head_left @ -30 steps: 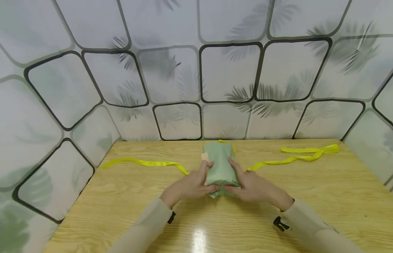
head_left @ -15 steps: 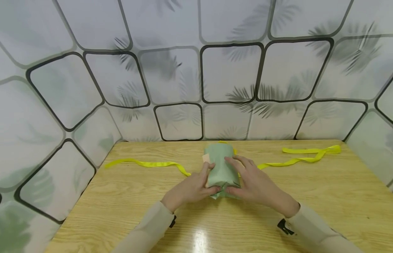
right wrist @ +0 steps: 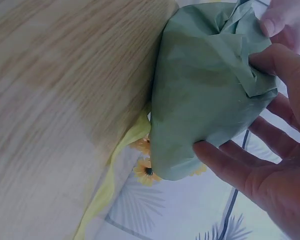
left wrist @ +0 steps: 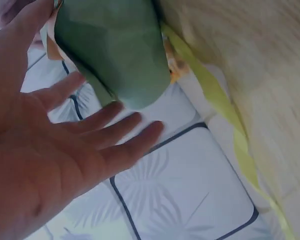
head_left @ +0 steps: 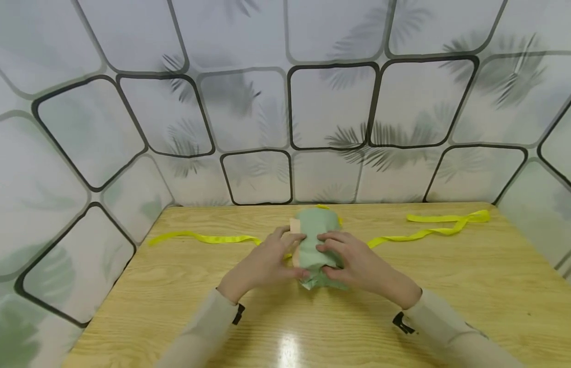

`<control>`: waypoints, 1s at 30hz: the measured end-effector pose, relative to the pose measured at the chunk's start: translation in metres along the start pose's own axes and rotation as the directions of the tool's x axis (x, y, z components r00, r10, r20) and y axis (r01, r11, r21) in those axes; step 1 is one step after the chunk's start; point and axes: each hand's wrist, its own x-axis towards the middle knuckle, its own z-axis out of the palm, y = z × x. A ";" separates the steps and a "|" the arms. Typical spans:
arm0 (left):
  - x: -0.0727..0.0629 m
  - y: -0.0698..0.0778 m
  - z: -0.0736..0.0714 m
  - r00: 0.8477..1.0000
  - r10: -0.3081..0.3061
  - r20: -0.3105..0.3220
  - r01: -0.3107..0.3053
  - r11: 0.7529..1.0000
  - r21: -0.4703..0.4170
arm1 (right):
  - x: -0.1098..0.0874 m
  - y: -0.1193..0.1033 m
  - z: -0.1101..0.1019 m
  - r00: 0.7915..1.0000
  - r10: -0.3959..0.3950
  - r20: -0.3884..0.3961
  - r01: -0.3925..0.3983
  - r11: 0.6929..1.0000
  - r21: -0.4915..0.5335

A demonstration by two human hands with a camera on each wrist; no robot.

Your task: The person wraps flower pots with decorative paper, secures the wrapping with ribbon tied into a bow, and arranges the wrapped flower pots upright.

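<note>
A flower bouquet wrapped in green paper (head_left: 318, 222) lies on the table, its crumpled end towards me. Peach paper (head_left: 295, 226) shows along its left edge. In the right wrist view, orange-yellow flowers (right wrist: 146, 171) peek out beyond the wrapping. My right hand (head_left: 361, 263) holds the bouquet's right side, thumb in the folds at the near end and fingertips on the green paper. On the left side, my left hand (head_left: 264, 260) has its fingers spread, with the thumb at the near corner. A yellow ribbon (head_left: 416, 235) runs beneath the bouquet and out both sides.
The wooden table (head_left: 211, 306) extends to a patterned fabric backdrop (head_left: 331, 112) behind and at the sides. The ribbon's left tail also shows in the left wrist view, lying past the bouquet. Its right tail folds over near the back right.
My left hand has loosened and moved left, its fingers opening off the bouquet. My right fingers have shifted further over the top of the paper, with the thumb staying at the near folds.
</note>
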 end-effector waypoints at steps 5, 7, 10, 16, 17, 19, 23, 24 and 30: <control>-0.001 0.003 -0.004 0.988 0.088 -0.126 -0.080 0.995 0.066 | 0.001 -0.002 -0.001 0.999 0.025 0.029 -0.024 1.000 -0.019; 0.000 0.004 -0.002 0.987 0.118 -0.110 -0.115 0.993 0.029 | 0.000 -0.002 -0.001 0.998 0.030 0.047 -0.029 0.999 -0.024; 0.001 0.003 0.000 0.988 0.137 -0.072 -0.140 0.990 -0.031 | 0.001 -0.002 -0.001 0.997 0.032 0.069 -0.031 0.999 -0.020; 0.004 0.003 0.003 0.994 0.110 -0.030 -0.113 0.982 -0.152 | 0.000 -0.003 -0.001 0.995 0.019 0.093 -0.016 0.999 -0.042; 0.004 0.003 0.004 0.994 0.102 -0.027 -0.106 0.980 -0.171 | 0.000 -0.003 -0.001 0.995 0.017 0.093 -0.012 0.999 -0.048; 0.004 0.003 0.005 0.996 0.086 -0.023 -0.089 0.976 -0.199 | -0.001 -0.003 0.000 0.996 0.011 0.085 -0.007 0.998 -0.056; 0.004 0.001 0.007 0.997 0.067 -0.033 -0.073 0.973 -0.219 | 0.001 -0.005 0.004 1.000 0.000 0.019 0.001 0.998 -0.070; 0.004 0.001 0.007 0.997 0.066 -0.037 -0.073 0.973 -0.220 | 0.001 -0.005 0.005 1.000 -0.002 -0.001 0.002 0.997 -0.081; 0.006 -0.001 0.002 0.997 0.083 -0.002 -0.082 0.971 -0.226 | 0.003 -0.008 0.007 0.998 0.023 -0.058 -0.030 0.992 -0.124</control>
